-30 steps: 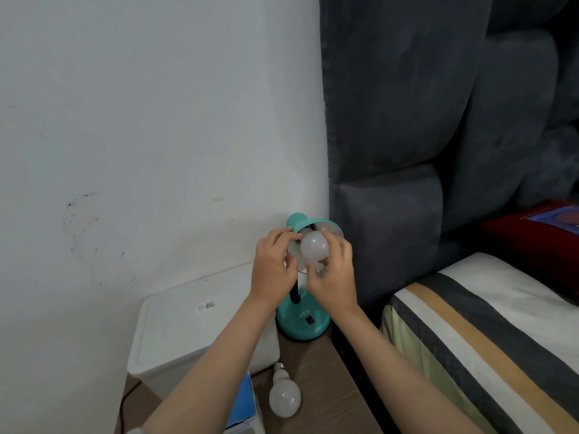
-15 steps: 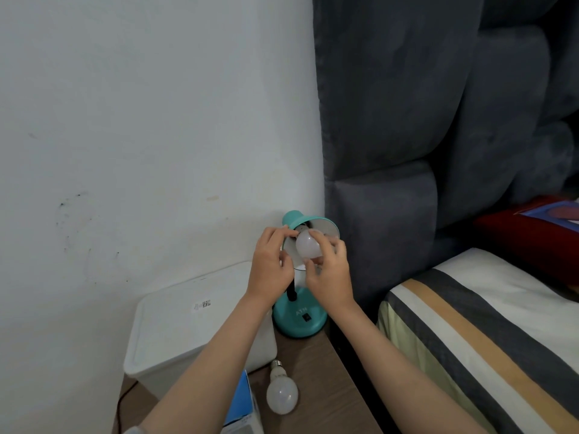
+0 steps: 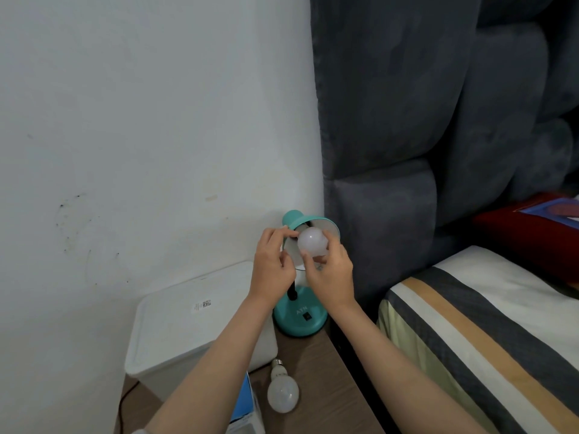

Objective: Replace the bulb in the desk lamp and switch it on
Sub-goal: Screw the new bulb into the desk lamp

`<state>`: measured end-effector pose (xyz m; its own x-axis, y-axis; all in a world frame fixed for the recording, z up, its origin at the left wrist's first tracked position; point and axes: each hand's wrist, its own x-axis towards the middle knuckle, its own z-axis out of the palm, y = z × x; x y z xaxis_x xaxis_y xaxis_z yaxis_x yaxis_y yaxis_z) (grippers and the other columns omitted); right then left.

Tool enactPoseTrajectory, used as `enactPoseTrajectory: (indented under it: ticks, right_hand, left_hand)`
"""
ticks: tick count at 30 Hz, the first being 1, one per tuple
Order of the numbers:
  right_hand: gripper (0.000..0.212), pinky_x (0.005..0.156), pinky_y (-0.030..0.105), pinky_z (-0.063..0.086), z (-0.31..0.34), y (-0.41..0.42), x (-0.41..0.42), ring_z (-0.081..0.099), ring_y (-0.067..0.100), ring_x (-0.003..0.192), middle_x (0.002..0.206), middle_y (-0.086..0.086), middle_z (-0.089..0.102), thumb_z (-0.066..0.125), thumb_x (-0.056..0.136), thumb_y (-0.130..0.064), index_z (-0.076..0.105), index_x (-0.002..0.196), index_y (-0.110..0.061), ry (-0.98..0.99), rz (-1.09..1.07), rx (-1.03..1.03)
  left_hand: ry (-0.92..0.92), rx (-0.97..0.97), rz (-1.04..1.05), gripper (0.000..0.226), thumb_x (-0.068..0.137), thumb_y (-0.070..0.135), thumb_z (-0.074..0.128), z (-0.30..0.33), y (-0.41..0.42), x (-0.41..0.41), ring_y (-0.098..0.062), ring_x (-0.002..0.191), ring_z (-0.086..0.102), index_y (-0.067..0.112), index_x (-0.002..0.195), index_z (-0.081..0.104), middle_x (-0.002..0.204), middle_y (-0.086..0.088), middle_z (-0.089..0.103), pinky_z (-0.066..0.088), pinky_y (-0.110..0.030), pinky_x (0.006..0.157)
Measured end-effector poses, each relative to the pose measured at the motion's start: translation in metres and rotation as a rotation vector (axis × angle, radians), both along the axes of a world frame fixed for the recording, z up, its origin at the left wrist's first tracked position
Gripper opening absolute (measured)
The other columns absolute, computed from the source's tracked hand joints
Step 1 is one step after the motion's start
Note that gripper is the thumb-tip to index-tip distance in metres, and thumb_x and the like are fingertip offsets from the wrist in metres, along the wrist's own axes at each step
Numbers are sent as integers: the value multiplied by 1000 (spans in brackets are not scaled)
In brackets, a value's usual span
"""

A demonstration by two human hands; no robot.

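Brown wooden bedside table (image 3: 316, 364) under teal desk lamp (image 3: 300, 321), loose bulb (image 3: 282, 392), white lidded box (image 3: 188, 324), blue carton (image 3: 246, 408).

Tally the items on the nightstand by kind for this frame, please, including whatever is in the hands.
Light bulbs: 2, one held at the lamp shade, one lying on the nightstand
Desk lamps: 1, teal
White storage boxes: 1
Blue cartons: 1
Total: 5

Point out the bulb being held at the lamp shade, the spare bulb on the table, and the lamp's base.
held bulb (image 3: 311, 242), head view, on its round globe.
spare bulb (image 3: 283, 394), head view, on its globe.
lamp base (image 3: 299, 321), head view, on its teal top.
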<state>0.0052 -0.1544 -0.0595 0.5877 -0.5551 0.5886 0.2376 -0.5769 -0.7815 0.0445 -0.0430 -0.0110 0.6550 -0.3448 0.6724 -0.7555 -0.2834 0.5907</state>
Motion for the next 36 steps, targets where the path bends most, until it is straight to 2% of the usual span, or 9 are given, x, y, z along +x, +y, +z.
enactPoseTrajectory:
  ticks: [4, 10, 14, 16, 19, 22, 26, 31, 36]
  right_hand:
    - [61, 88, 26, 54, -3, 5, 0, 48, 22, 118, 133, 17, 36, 68, 80, -7, 41, 134, -8, -65, 50, -107]
    - [48, 68, 1, 45, 1, 2, -1, 64, 18, 79, 110, 12, 55, 71, 82, -20, 52, 125, -14, -63, -9, -5]
    - [58, 82, 12, 49, -2, 2, -1, 55, 17, 102, 125, 15, 45, 71, 78, -7, 47, 130, -10, -78, 33, -85]
    - [56, 81, 20, 53, -5, 3, -1, 59, 20, 100, 121, 14, 47, 68, 79, -4, 48, 131, -11, -89, 32, -103]
    - [51, 69, 8, 51, -3, 2, -1, 65, 19, 82, 113, 12, 54, 72, 81, -18, 51, 127, -11, -58, 5, -28]
    - [54, 70, 0, 44, -2, 2, 1, 62, 21, 89, 117, 14, 51, 73, 79, -19, 48, 125, -6, -55, -3, -22]
    - [59, 82, 11, 50, -4, 3, 0, 58, 18, 100, 121, 11, 46, 70, 78, -7, 45, 131, -10, -77, 36, -109]
    - [51, 69, 16, 52, -2, 0, 0, 60, 12, 80, 112, 12, 55, 72, 81, -23, 50, 126, -10, -36, -16, -65]
    - [59, 85, 26, 54, -3, 1, 2, 52, 21, 113, 129, 14, 42, 69, 77, -6, 44, 131, -10, -61, 27, -113]
  left_hand:
    - [9, 5, 5, 51, 70, -19, 41, 1, -1, 0, -9, 102, 53, 14, 105, 58, 105, -3, 53, 42, -9, 81]
    - [17, 13, 5, 50, 71, -17, 41, 1, 1, 0, -10, 106, 53, 15, 105, 58, 106, -2, 52, 43, -10, 82]
    - [13, 18, -1, 51, 69, -19, 41, 2, 1, 1, -11, 103, 54, 14, 104, 58, 105, -2, 52, 41, -8, 82]
    - [13, 19, 7, 51, 69, -19, 41, 2, 0, 0, -12, 103, 54, 14, 104, 59, 105, -3, 53, 41, -8, 82]
    - [11, 15, 7, 51, 69, -19, 41, 2, 0, -1, -13, 104, 54, 13, 104, 59, 106, -4, 53, 39, -6, 84]
    - [8, 22, 3, 51, 70, -19, 41, 3, 1, -2, -12, 104, 54, 13, 105, 59, 106, -5, 53, 39, -7, 84]
    - [12, 17, 11, 51, 69, -19, 41, 2, 1, -1, -12, 105, 53, 13, 105, 59, 106, -4, 53, 39, -8, 86]
    - [6, 20, 9, 51, 71, -18, 41, 1, 0, -1, -12, 108, 53, 14, 106, 58, 108, -4, 53, 43, -13, 87]
    - [2, 4, 17, 52, 68, -19, 40, 0, -1, -1, -13, 108, 53, 14, 105, 58, 106, -2, 52, 45, -20, 89]
